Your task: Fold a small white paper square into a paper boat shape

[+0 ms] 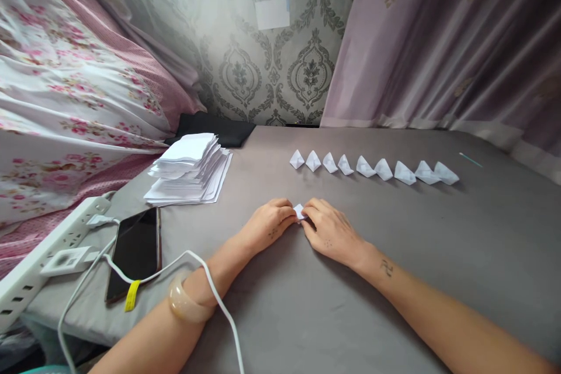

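A small piece of folded white paper (300,211) is pinched between my two hands at the middle of the grey surface. My left hand (272,223) grips its left side with closed fingers, and a pale bangle circles that wrist. On the other side, my right hand (329,228) has its fingers closed on the paper's right edge. The fingertips cover much of the paper, so its full shape is hidden. Beyond the hands, a row of several folded paper boats (365,167) runs off to the right.
A stack of white paper sheets (188,169) stands at the left, before a folded black cloth (219,128). Nearer lie a phone (135,251) and a power strip (48,251). A white cable (210,280) crosses my left forearm. A thin stick (470,159) lies far right.
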Available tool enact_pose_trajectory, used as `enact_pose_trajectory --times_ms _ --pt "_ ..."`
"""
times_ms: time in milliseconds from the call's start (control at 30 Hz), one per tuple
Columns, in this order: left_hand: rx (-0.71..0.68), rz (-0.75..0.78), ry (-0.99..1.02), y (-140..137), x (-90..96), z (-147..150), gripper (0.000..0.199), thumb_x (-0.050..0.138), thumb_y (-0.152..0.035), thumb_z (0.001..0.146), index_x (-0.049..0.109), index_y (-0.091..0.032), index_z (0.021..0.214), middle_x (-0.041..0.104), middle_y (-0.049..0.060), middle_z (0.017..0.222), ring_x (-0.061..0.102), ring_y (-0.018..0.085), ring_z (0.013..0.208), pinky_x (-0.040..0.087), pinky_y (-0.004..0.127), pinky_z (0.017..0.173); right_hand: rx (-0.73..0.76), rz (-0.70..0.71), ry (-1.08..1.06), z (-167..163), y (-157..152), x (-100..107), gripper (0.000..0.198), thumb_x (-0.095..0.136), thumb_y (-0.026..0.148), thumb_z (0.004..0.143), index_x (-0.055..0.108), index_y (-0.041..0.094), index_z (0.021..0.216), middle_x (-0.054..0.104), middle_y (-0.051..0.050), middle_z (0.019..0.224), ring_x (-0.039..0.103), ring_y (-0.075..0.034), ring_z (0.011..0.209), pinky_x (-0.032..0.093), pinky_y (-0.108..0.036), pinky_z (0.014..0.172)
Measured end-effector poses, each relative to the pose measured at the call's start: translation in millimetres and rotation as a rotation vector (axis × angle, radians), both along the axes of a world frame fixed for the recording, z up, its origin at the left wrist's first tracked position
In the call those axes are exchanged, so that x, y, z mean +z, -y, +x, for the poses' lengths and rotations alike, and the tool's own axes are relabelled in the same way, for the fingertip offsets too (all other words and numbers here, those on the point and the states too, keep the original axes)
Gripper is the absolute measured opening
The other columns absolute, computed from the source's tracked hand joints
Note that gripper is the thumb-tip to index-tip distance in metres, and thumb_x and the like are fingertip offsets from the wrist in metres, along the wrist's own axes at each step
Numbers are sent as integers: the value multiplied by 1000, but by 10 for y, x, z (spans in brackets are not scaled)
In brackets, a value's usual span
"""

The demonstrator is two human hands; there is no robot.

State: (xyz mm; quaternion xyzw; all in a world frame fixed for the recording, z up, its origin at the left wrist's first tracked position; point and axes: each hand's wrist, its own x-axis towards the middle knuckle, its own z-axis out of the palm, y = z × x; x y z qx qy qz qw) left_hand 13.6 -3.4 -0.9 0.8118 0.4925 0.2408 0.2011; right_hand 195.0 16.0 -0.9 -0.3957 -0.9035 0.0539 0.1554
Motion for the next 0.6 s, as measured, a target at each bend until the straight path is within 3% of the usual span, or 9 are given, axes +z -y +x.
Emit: enact_pose_trajectory --times_ms 167,300,600 --pt "14 -9 3 -11 -45 -6 30 39 -30 91 67 -22 94 60 8 96 55 18 90 41 27 83 -3 14 17 -12 24 -10 23 41 16 92 62 17 86 61 -8 92 55 -19 87 40 -29 71" --pt "112 -14 72 -36 -134 -4 24 45 -29 88 68 -21 87 61 7 91 57 17 84 42 25 78 -28 0 7 -17 38 0 26 39 16 93 63 17 82 62 -8 89 56 -19 85 39 -29 68" --pt "252 -136 148 -37 -86 51 23 48 -30 85 68 -18 82 59 7 86 55 17 78 41 27 75 -121 -249 -268 0 -109 -57 24 46 20 89 66 18 77 62 -6 94 57 -16 86 42 -28 80"
